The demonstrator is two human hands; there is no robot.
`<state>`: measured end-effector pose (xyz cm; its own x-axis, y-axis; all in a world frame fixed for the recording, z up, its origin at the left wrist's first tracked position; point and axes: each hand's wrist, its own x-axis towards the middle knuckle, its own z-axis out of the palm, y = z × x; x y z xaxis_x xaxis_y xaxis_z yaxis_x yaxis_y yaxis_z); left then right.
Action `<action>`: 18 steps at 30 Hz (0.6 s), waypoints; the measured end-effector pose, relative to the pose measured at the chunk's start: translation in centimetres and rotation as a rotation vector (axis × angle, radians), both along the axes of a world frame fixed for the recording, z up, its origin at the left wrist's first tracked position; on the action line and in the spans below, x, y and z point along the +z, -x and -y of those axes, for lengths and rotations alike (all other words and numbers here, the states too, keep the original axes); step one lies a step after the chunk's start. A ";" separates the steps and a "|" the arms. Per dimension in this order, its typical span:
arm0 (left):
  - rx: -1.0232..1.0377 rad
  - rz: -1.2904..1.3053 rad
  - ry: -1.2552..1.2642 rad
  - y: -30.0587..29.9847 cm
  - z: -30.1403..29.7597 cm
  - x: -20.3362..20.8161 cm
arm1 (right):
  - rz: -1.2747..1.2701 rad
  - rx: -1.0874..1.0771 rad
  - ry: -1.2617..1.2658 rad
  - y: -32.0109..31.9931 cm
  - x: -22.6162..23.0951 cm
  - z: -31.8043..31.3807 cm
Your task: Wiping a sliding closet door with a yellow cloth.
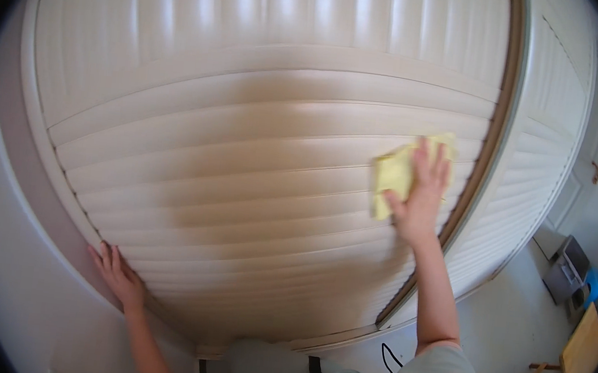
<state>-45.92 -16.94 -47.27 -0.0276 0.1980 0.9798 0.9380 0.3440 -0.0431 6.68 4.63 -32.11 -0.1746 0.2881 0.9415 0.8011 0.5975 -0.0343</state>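
A yellow cleaning cloth lies against the ribbed surface of a cream slatted wardrobe door. My right hand presses it there with the fingers spread, close to the door's right edge; the hand is slightly blurred. Part of the cloth is hidden behind the palm and fingers. Low on the left, my left hand rests with its fingers apart at the door's left frame, holding nothing. Shadows fall across the middle slats.
A brown vertical edge strip separates this door from a second slatted door on the right. Beyond are a white room door with a handle, a grey bin, a blue object and a wooden stool. A dark cord lies on the floor.
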 end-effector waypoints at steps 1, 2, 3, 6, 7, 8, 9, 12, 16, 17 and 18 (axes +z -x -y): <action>-0.006 -0.007 -0.018 -0.1 -0.2 0.1 | -0.072 -0.005 -0.071 -3.0 -1.1 -1.3; -0.028 -0.025 -0.036 -0.5 -0.5 0.4 | -0.142 -0.013 -0.103 -5.1 -2.1 -2.3; -0.034 -0.028 -0.041 -0.4 -0.6 0.4 | -0.157 0.011 -0.080 -6.0 -2.8 -2.5; -0.036 -0.049 -0.046 -0.5 -0.6 0.4 | -0.225 0.000 -0.063 -5.5 -3.7 -2.5; -0.024 -0.060 -0.046 -0.8 -0.7 0.4 | -0.244 -0.044 -0.060 -4.5 -3.6 -2.2; -0.025 -0.063 -0.044 -1.0 -0.7 0.6 | -0.257 -0.020 -0.063 -3.1 -3.4 -2.0; -0.029 -0.058 -0.040 -1.2 -0.6 0.7 | -0.279 0.044 -0.081 -1.0 -3.1 -1.6; -0.008 -0.057 -0.030 -0.9 -0.6 0.6 | 0.146 -0.071 0.279 7.3 -0.9 3.1; 0.015 -0.042 -0.049 0.0 0.4 0.3 | 0.193 0.493 -0.304 20.0 -0.6 6.2; -0.033 0.069 -0.119 -0.3 0.3 0.1 | 0.151 0.572 -0.356 23.1 0.0 7.4; -0.101 0.134 -0.159 -0.4 0.3 0.1 | 0.105 0.658 -0.407 26.1 0.4 8.6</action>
<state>-45.51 -17.22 -47.18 -0.1477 0.0494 0.9878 0.9616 0.2410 0.1318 -19.43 -4.00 -31.73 -0.2839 -0.2700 0.9200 0.2642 0.9004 0.3458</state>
